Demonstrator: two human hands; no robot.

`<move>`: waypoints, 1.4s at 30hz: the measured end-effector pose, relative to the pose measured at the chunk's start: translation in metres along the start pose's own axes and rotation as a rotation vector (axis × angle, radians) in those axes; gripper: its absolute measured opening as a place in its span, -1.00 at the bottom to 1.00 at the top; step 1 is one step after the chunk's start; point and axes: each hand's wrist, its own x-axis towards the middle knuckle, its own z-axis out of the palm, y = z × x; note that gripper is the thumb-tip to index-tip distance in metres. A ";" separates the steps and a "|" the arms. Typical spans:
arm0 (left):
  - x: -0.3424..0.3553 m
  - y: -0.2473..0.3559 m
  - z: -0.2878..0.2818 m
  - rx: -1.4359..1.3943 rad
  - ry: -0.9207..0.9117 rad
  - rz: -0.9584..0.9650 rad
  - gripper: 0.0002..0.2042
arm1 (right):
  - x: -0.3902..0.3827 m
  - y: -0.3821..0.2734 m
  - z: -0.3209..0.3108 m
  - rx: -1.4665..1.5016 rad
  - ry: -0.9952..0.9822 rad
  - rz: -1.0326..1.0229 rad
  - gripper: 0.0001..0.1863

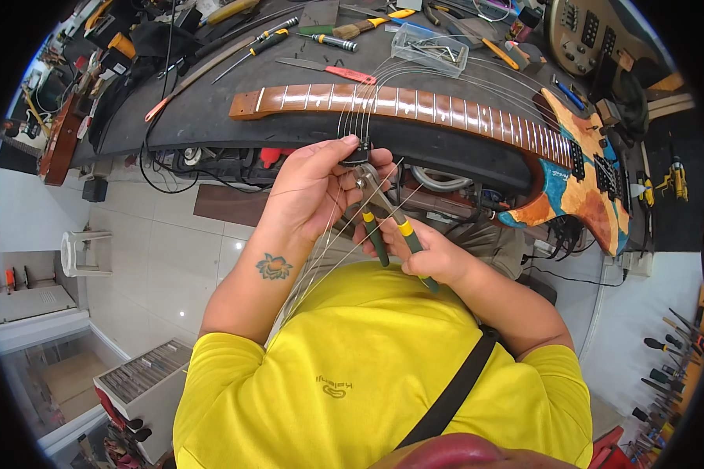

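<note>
My left hand (313,180) pinches a small black metal block (357,156) that several guitar strings (357,123) run into. The loose string ends trail below it, across my wrist and toward my lap. In my right hand (424,248) is a pair of cutting pliers (382,200) with green and yellow handles. Its jaws lie among the string ends, just under the block and against my left fingers; whether they grip a string cannot be made out. Beyond my hands lies a headless electric guitar, its neck (414,104) pointing left and its blue and wood-toned body (559,184) at the right.
A dark workbench mat (203,117) carries the guitar. Farther back are a clear box of small metal parts (429,50), a red-handled file (350,74), a screwdriver (252,53) and a brush (360,27). Another guitar body (583,39) stands at the far right.
</note>
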 end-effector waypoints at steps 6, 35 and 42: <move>-0.004 0.002 0.003 0.009 0.015 -0.014 -0.65 | 0.000 0.001 0.002 0.044 0.003 0.002 -0.12; -0.004 -0.003 0.004 -0.034 0.005 -0.001 -0.65 | 0.004 0.012 0.000 0.399 -0.103 -0.002 0.06; -0.007 -0.004 0.008 -0.025 0.037 0.007 -0.65 | 0.004 0.012 0.005 0.378 -0.079 -0.001 0.08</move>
